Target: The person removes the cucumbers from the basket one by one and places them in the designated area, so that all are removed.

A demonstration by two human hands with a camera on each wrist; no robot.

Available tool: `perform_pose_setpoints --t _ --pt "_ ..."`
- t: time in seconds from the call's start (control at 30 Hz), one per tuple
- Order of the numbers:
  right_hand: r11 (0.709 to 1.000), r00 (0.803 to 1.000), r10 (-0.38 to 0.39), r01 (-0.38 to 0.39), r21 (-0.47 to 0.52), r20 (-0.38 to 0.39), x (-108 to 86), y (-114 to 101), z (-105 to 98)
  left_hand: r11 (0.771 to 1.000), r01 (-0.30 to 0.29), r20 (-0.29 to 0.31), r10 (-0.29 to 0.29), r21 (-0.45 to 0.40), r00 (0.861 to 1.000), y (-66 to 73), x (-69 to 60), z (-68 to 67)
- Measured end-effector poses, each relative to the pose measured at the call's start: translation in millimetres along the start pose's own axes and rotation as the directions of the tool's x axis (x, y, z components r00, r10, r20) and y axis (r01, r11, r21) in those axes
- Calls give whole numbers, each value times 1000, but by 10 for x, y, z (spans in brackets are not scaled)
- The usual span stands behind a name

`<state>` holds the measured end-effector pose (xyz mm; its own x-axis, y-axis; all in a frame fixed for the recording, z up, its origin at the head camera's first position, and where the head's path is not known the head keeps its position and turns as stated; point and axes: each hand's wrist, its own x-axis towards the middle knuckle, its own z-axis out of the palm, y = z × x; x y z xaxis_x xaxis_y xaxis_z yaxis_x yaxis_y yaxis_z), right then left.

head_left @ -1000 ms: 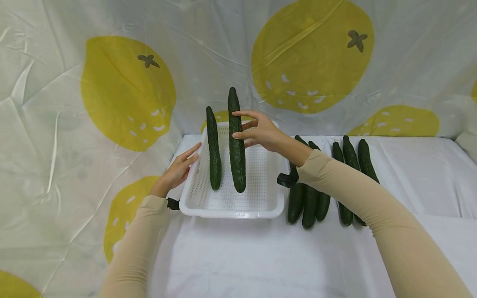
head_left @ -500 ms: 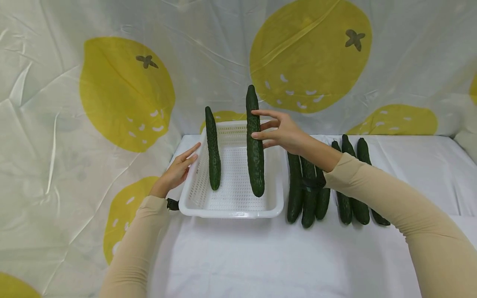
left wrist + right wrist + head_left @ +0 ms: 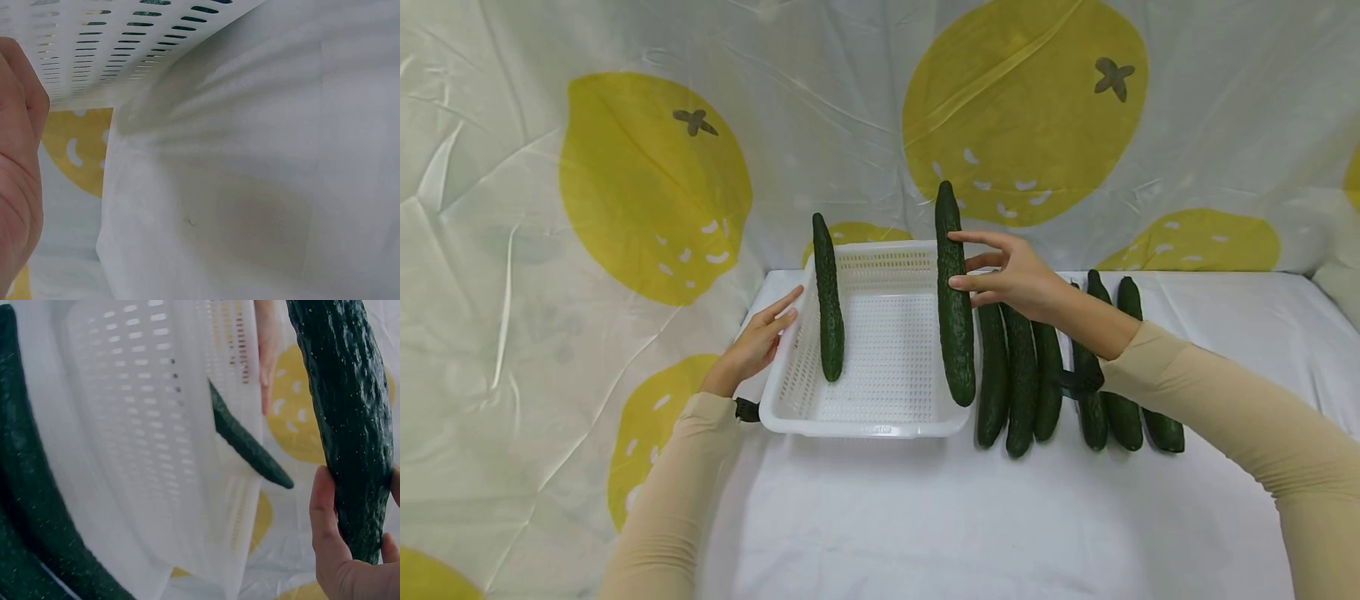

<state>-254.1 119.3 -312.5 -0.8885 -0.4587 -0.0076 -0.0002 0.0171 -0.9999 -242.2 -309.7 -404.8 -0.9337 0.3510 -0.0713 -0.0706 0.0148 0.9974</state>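
Observation:
My right hand [image 3: 1018, 279] pinches a long dark green cucumber [image 3: 956, 333] between thumb and fingertips. It is nearly upright, in front of the right rim of a white perforated plastic basket [image 3: 865, 431]. In the right wrist view, the held cucumber [image 3: 350, 412] has a bumpy, glossy skin. A second cucumber [image 3: 828, 300] leans inside the basket along its left side, its tip above the rim. My left hand [image 3: 752, 346] rests against the basket's left outer side, fingers straight. In the left wrist view, part of that hand [image 3: 19, 162] shows beside the slotted wall [image 3: 119, 37].
Three cucumbers [image 3: 1020, 392] lie side by side just right of the basket. Three more cucumbers [image 3: 1125, 421] lie farther right, partly behind my right forearm. A white cloth [image 3: 880, 517] covers the table, and a lemon-print sheet [image 3: 820, 100] hangs behind.
My right hand has carried the cucumber rightward, from over the basket's middle to its right rim, and slightly down. The left hand, the basket and the cucumber in it stay in place.

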Motion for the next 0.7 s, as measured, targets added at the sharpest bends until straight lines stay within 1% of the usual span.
perform_pose_setpoints --t 0.23,0.43,0.63,0.7 --pt "1000 999 -3 2 -28 -34 -94 76 -168 999 28 16 -27 -39 999 1 14 -13" --pt "999 999 20 -21 -31 -49 -169 128 -287 998 22 23 -20 -60 1000 -9 27 -27" --pt "998 998 40 -42 -40 -45 -260 186 -396 999 8 7 -7 -32 1000 -5 5 -7" --pt "998 998 48 -50 -38 -48 -283 201 -423 1000 2 10 -1 -30 1000 -4 1 -5"
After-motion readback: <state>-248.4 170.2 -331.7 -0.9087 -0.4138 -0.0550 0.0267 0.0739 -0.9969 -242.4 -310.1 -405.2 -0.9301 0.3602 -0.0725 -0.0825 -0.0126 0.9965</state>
